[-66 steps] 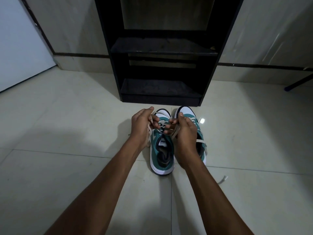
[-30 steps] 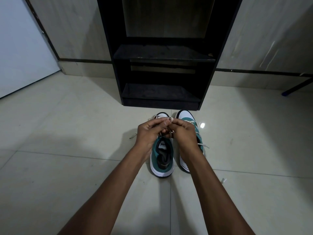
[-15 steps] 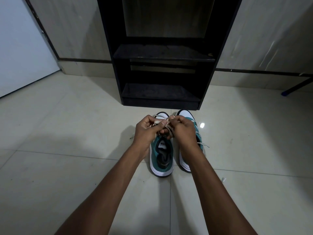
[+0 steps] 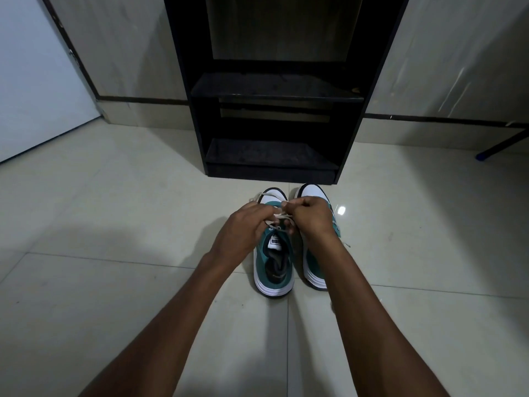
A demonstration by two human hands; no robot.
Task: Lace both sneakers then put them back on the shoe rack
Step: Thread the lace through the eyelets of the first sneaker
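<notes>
Two teal and white sneakers stand side by side on the tiled floor, toes toward the rack. The left sneaker [image 4: 273, 267] shows its open collar and tongue label. The right sneaker [image 4: 313, 267] is largely hidden under my right forearm. My left hand [image 4: 243, 227] and my right hand [image 4: 310, 214] meet above the left sneaker's tongue, both pinching its cream lace [image 4: 282, 217]. A lace loop [image 4: 259, 196] sticks out past my left hand by the toe. The black shoe rack [image 4: 274, 93] stands just beyond the shoes, its shelves bare.
A white door [image 4: 37, 81] is at the left. A dark furniture leg with a blue foot [image 4: 483, 156] stands on the floor at the right. Pale tiles stretch on both sides of the shoes.
My hands have stayed over the left sneaker, working its lace. They drew close together, and a loop now shows past my left hand.
</notes>
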